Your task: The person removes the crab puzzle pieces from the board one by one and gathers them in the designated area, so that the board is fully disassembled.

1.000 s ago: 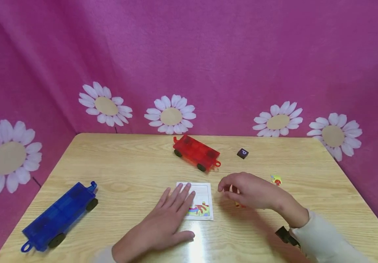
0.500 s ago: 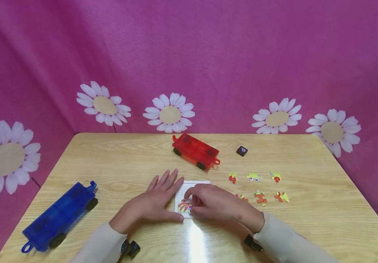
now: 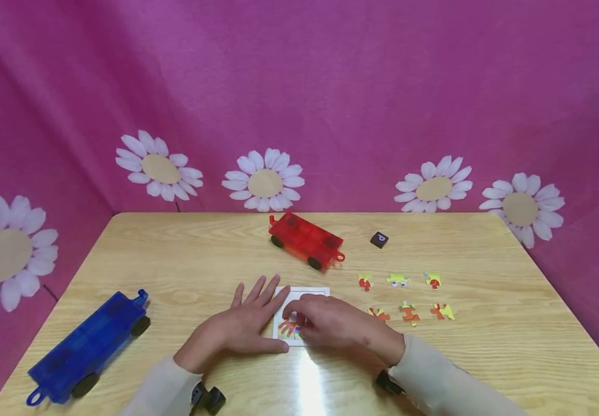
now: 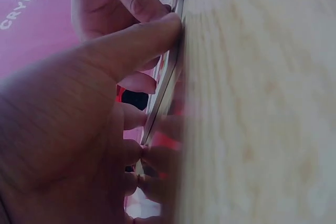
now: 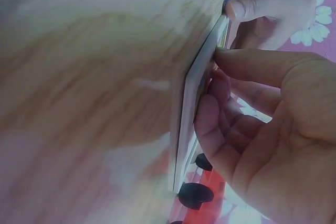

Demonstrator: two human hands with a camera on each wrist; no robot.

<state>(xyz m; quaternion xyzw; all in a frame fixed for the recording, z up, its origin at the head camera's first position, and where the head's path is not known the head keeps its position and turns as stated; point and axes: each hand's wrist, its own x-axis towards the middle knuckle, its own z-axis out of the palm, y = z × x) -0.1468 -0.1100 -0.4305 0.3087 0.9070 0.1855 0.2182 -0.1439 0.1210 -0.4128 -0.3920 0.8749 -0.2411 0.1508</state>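
Observation:
A small white puzzle board (image 3: 311,290) lies near the table's front, with colourful puzzle pieces (image 3: 287,329) along its lower part. My left hand (image 3: 242,329) lies spread at its left side, thumb along the lower edge; in the left wrist view the left thumb (image 4: 142,38) touches the board's edge. Over the board's right half, my right hand (image 3: 331,323) has bent fingers. In the right wrist view the right hand (image 5: 262,114) touches the board (image 5: 191,93) with thumb and fingertips; what lies between these tips is hidden. Several loose puzzle pieces (image 3: 410,312) lie in two rows to the right.
A red toy wagon base (image 3: 307,240) stands behind the board. The blue toy wagon base (image 3: 88,346) is at the left. A small black tile with a white letter (image 3: 379,240) lies at the back right. Pink flowered cloth (image 3: 331,104) hangs behind the table.
My right hand has moved left from the loose pieces onto the board, uncovering their two rows. My left hand has slid left off the board's face to its side. The last half second shows little movement.

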